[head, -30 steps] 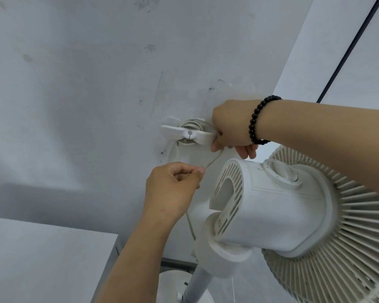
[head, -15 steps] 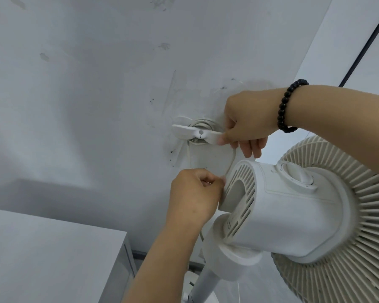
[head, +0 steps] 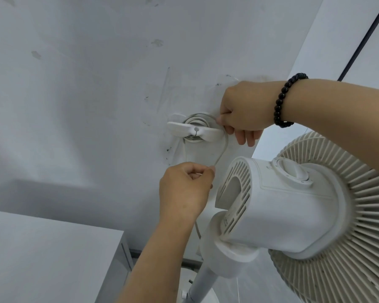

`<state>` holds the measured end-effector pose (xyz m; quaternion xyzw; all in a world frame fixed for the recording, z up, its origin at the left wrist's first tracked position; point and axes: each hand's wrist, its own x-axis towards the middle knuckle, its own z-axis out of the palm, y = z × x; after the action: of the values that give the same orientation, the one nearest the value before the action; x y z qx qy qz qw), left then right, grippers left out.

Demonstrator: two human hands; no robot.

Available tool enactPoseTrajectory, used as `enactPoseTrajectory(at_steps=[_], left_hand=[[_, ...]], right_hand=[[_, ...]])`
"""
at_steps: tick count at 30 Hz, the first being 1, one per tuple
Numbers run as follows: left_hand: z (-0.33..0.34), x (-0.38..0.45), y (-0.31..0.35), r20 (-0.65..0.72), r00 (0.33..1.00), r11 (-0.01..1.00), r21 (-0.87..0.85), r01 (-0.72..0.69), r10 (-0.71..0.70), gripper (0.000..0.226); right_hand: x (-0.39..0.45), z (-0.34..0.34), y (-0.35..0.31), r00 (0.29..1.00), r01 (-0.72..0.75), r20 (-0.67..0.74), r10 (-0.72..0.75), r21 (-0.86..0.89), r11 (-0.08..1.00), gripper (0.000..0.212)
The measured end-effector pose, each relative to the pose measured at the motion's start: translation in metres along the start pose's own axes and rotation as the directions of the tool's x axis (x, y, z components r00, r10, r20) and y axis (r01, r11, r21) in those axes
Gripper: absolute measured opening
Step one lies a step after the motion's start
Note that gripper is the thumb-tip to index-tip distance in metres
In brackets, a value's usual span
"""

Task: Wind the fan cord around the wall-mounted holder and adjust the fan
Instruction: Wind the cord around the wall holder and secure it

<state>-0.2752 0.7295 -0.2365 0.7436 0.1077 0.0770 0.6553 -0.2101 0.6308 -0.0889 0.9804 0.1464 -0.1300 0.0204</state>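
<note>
I see one holder (head: 196, 131) on the wall, with several loops of one cord (head: 222, 150) wound behind it. My right hand (head: 243, 115) pinches the cord just beside the holder's right end. Below it, my left hand (head: 184, 189) pinches the same cord. One fan (head: 293, 206) stands right of my left hand.

The fan (head: 293, 206) is cut off at the right and bottom edges, so its base is not seen. The left hand (head: 184, 189) hides part of the cord (head: 222, 149). The cord's end cannot be seen.
</note>
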Motion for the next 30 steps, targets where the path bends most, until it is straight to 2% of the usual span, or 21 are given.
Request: enactPoseTrajectory(at_steps=[4, 8, 10, 20, 25, 28, 30], left_hand=[[-0.005, 0.004, 0.001, -0.037, 0.999, 0.999, -0.020, 0.030, -0.031, 0.011], [-0.010, 0.010, 0.002, -0.069, 0.997, 0.999, -0.028, 0.043, -0.045, 0.012], [-0.013, 0.011, 0.003, -0.076, 0.995, 0.998, -0.036, 0.056, -0.058, 0.014], [-0.017, 0.016, -0.003, -0.075, 0.993, 0.995, 0.008, 0.095, -0.095, 0.022], [-0.018, 0.016, -0.003, -0.055, 0.992, 0.992, 0.040, 0.119, -0.117, 0.030], [-0.020, 0.016, -0.002, -0.049, 0.987, 0.986, 0.062, 0.153, -0.150, 0.028], [-0.024, 0.017, -0.004, -0.078, 0.984, 0.982, 0.089, 0.164, -0.158, 0.025]], right_hand=[[-0.003, 0.002, 0.004, 0.998, 0.024, -0.058, -0.031, -0.123, 0.992, 0.042], [-0.001, -0.002, 0.006, 0.946, 0.146, -0.246, -0.210, -0.255, 0.956, 0.018], [0.000, -0.003, 0.006, 0.922, 0.167, -0.293, -0.253, -0.289, 0.943, 0.012], [0.007, 0.004, 0.004, 0.913, 0.116, -0.315, -0.259, -0.408, 0.906, 0.023], [0.003, 0.006, 0.000, 0.908, 0.130, -0.311, -0.281, -0.429, 0.894, 0.018], [0.004, 0.009, 0.001, 0.895, 0.137, -0.328, -0.301, -0.441, 0.887, 0.010], [0.005, 0.010, 0.003, 0.889, 0.137, -0.337, -0.311, -0.451, 0.882, 0.011]])
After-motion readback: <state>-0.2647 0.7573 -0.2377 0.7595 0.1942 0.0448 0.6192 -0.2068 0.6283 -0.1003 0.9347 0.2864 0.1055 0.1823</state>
